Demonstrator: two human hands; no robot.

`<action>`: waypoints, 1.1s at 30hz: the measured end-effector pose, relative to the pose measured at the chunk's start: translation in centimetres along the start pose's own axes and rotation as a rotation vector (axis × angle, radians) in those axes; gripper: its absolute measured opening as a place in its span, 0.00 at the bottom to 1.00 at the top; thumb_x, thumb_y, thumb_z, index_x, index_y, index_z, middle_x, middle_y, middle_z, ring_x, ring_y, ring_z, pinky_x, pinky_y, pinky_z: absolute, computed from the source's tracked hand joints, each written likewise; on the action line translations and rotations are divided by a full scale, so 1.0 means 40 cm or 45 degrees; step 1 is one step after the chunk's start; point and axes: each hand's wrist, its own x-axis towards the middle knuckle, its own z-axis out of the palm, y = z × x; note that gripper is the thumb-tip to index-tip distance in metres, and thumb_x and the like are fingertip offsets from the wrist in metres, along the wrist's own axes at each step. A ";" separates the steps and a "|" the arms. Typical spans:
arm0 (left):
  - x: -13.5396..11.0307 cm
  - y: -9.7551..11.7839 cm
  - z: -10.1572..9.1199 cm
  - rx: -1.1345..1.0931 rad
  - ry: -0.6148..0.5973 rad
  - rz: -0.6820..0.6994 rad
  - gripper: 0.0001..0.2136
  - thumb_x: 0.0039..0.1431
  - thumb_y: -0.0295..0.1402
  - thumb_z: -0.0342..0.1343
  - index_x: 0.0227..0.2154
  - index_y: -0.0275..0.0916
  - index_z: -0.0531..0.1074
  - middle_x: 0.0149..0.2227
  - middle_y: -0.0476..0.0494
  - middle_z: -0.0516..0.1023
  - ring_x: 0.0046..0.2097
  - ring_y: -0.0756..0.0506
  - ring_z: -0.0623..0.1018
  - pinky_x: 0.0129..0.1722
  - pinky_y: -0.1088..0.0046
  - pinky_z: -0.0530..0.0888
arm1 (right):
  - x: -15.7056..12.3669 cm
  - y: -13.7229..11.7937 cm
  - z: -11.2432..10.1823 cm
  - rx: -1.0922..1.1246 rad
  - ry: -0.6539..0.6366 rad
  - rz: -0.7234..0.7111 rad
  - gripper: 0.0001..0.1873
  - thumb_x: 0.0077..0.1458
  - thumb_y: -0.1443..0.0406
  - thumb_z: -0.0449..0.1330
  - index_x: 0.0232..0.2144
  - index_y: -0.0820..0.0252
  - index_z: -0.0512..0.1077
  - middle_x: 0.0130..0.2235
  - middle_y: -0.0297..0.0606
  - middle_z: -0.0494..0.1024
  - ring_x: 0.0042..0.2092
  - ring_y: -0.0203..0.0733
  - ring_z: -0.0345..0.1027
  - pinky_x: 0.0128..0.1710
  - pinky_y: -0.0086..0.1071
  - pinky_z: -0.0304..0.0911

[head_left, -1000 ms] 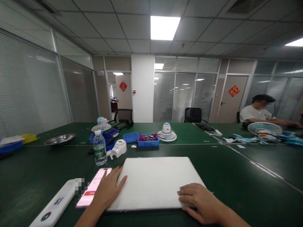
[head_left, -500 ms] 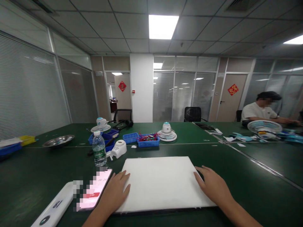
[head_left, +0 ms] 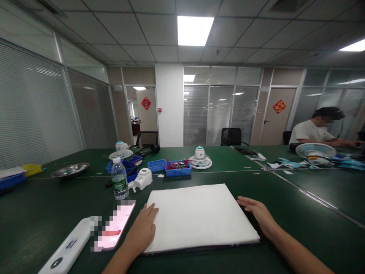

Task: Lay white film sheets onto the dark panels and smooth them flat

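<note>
On the green worktop (head_left: 299,213), head view: a white flat pad (head_left: 196,217) lies directly before the person. The left hand (head_left: 142,230) rests flat and released on the pad's left edge, just beside a phone (head_left: 115,226). The right hand (head_left: 258,215), fingers extended and grasping nothing, lies at the pad's right edge.

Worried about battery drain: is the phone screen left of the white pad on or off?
On: the slim smartphone lies face up on the dark green table beside the left hand, its screen glowing pink and red.

dark green table (head_left: 42,205); on it a white board (head_left: 196,217), a phone (head_left: 115,228), a water bottle (head_left: 119,182), blue trays (head_left: 156,166), a steel bowl (head_left: 70,170)
</note>
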 end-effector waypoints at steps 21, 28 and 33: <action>0.016 -0.094 -0.001 -0.591 0.116 -0.125 0.31 0.50 0.24 0.45 0.59 0.35 0.69 0.67 0.41 0.66 0.68 0.42 0.64 0.68 0.55 0.59 | -0.015 0.002 0.020 0.279 -0.029 -0.262 0.13 0.47 0.54 0.65 0.32 0.56 0.74 0.65 0.43 0.64 0.55 0.59 0.69 0.41 0.42 0.71; 0.017 -0.103 -0.022 -0.769 0.076 -0.023 0.26 0.52 0.27 0.46 0.54 0.39 0.76 0.59 0.45 0.77 0.63 0.42 0.73 0.67 0.55 0.62 | -0.006 0.020 -0.002 0.391 0.207 -0.227 0.11 0.47 0.55 0.61 0.27 0.56 0.71 0.64 0.39 0.65 0.52 0.60 0.71 0.35 0.40 0.70; 0.010 -0.082 -0.037 -0.775 -0.015 0.109 0.26 0.50 0.25 0.49 0.52 0.42 0.78 0.60 0.47 0.76 0.63 0.41 0.72 0.69 0.54 0.56 | -0.016 0.013 -0.018 0.583 0.354 -0.182 0.11 0.48 0.55 0.60 0.29 0.56 0.72 0.64 0.41 0.66 0.49 0.60 0.73 0.30 0.38 0.68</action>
